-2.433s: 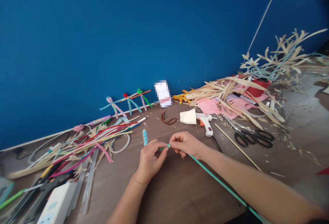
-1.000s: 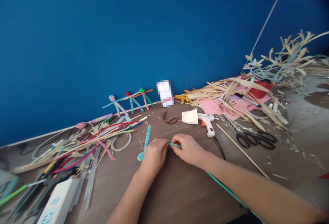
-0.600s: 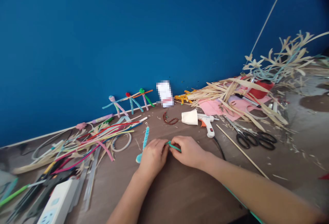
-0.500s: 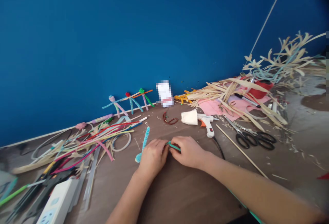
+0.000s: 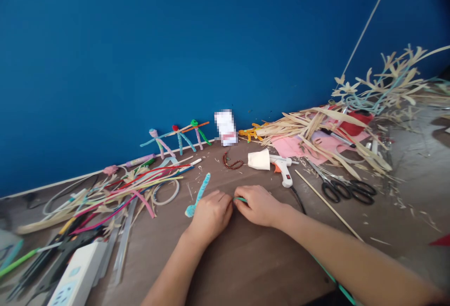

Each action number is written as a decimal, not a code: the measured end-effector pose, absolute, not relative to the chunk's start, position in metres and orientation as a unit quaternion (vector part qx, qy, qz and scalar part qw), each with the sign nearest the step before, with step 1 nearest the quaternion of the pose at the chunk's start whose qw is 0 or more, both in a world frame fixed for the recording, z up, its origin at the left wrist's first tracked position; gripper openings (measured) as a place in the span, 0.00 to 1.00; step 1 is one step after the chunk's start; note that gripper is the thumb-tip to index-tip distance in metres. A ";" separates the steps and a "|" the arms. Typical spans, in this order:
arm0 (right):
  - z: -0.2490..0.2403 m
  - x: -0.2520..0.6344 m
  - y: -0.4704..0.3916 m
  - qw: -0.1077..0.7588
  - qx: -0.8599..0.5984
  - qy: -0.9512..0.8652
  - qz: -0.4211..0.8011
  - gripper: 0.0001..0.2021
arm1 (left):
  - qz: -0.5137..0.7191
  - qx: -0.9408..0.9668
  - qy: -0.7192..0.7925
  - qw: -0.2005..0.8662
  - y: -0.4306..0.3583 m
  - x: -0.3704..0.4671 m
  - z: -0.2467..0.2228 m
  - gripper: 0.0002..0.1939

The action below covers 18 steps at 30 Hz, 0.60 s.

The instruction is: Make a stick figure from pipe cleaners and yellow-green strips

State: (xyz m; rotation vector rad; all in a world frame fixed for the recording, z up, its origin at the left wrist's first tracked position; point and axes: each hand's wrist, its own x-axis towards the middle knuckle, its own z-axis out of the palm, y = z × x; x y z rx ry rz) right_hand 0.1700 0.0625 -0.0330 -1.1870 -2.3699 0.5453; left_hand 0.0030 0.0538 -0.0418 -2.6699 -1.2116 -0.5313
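Note:
My left hand (image 5: 213, 213) is closed around a light-blue fuzzy pipe-cleaner piece (image 5: 203, 187). A straight twisted limb and a rounded end stick out past its knuckles; the rest is hidden. Close beside it, my right hand (image 5: 257, 205) pinches a thin green pipe cleaner (image 5: 241, 199) between thumb and fingers. Both hands' fingertips nearly meet, so how the green strand joins the blue piece cannot be seen. Farther along, a green strand shows below my right forearm.
Several pipe-cleaner figures (image 5: 178, 138) lean on the blue wall. Ahead lie a glue gun (image 5: 285, 170), a white cup (image 5: 259, 160), a beaded bracelet (image 5: 232, 165) and scissors (image 5: 348, 190). Pipe cleaners (image 5: 140, 186) and a power strip (image 5: 77, 273) are left; dried husk strips (image 5: 302, 128) right.
The light-blue limb has tilted further right. Less of the green strand shows between my fingertips, and my hands have shifted only slightly.

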 end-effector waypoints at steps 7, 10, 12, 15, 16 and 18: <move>-0.044 0.173 0.074 0.279 -0.428 -0.790 0.340 0.06 | -0.168 -0.909 -0.377 0.060 0.052 0.002 -0.034 0.10; -0.046 0.172 0.078 0.268 -0.445 -0.745 0.418 0.07 | -0.177 -0.912 -0.365 0.053 0.051 0.002 -0.032 0.11; -0.046 0.171 0.079 0.248 -0.455 -0.697 0.495 0.08 | -0.185 -0.914 -0.359 0.049 0.051 0.002 -0.031 0.11; -0.046 0.169 0.080 0.232 -0.445 -0.605 0.618 0.10 | -0.195 -0.913 -0.354 0.047 0.051 0.001 -0.031 0.11; -0.046 0.169 0.080 0.232 -0.435 -0.578 0.650 0.10 | -0.198 -0.913 -0.354 0.045 0.051 0.001 -0.031 0.11; -0.046 0.169 0.080 0.234 -0.413 -0.536 0.699 0.10 | -0.206 -0.912 -0.353 0.038 0.051 0.001 -0.032 0.11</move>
